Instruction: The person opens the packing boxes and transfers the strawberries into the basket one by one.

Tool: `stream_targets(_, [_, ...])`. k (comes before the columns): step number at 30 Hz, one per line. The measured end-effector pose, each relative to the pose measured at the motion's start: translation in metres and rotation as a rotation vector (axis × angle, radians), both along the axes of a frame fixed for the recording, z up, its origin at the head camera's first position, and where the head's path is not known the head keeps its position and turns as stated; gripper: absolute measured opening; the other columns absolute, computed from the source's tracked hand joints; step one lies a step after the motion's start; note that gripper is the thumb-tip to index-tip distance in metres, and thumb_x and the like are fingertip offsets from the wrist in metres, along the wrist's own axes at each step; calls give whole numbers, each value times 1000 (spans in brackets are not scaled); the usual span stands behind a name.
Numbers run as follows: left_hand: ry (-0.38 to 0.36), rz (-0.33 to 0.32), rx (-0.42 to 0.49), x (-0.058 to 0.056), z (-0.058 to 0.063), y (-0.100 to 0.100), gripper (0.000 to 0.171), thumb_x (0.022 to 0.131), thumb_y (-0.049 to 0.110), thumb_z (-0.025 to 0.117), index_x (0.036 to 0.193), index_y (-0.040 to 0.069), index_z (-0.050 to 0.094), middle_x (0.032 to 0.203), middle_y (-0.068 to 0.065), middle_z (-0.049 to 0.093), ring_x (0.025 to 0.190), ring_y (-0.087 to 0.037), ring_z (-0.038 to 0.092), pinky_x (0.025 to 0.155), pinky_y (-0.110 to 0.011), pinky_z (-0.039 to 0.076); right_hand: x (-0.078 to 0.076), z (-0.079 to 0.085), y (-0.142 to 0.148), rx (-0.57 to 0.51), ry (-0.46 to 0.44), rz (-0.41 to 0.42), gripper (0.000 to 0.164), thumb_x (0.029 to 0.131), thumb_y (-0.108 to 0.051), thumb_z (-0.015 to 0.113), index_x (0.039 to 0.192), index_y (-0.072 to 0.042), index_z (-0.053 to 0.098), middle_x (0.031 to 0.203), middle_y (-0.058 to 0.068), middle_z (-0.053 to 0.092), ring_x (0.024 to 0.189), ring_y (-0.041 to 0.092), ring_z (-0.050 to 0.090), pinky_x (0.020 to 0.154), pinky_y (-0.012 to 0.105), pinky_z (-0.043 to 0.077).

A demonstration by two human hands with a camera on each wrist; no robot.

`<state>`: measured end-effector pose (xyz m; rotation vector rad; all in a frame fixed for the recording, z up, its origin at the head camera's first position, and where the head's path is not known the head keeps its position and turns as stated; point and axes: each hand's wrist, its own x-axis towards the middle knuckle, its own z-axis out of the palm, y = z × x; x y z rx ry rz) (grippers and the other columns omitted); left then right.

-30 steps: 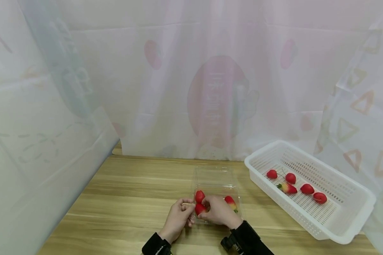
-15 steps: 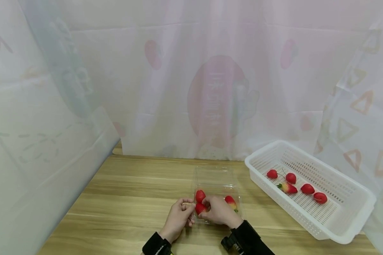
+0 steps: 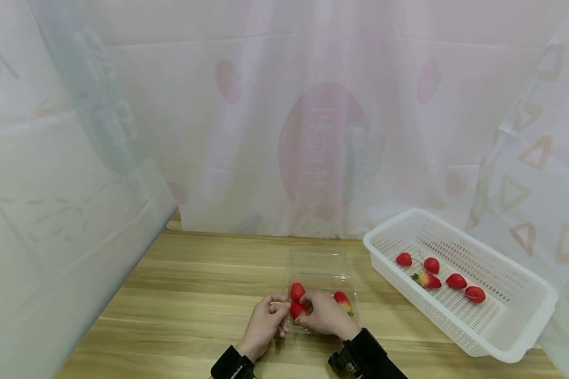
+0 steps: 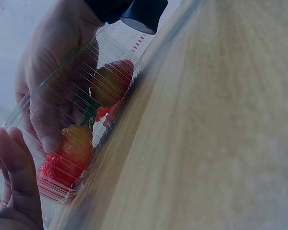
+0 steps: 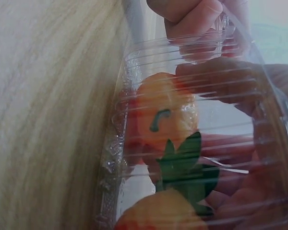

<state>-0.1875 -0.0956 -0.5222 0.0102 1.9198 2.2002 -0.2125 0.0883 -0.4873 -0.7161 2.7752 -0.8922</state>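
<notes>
A clear plastic clamshell box (image 3: 320, 263) lies with its lid folded back on the table. At its left side my left hand (image 3: 261, 323) pinches the rim between curled fingers, as the right wrist view also shows. My right hand (image 3: 329, 316) reaches inside and grips a red strawberry (image 3: 297, 310) with thumb and fingers. That strawberry's yellowish top (image 5: 168, 110) shows through the wall in the right wrist view. Behind it sits another red fruit (image 3: 296, 291). A red and yellow strawberry (image 3: 343, 301) with green leaves lies at the right, partly behind my right hand.
A white perforated basket (image 3: 526, 295) stands to the right, set at an angle. Inside are red cherry-like fruits (image 3: 431, 265) with thin stems, a strawberry (image 3: 428, 280) and other red fruit. Printed curtains (image 3: 246, 158) hang behind and beside the wooden table (image 3: 194, 295).
</notes>
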Motion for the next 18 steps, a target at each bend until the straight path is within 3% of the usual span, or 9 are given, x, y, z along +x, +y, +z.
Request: stream_targets(18, [7, -3, -4, 1, 0, 0, 37, 99, 14, 60, 127, -6, 44, 66, 2, 56, 51, -5, 55, 46, -17, 48, -1, 2, 1, -10, -26, 4, 38, 81, -25, 82, 108, -1, 70, 96, 5, 71, 87, 16, 65, 76, 32, 56])
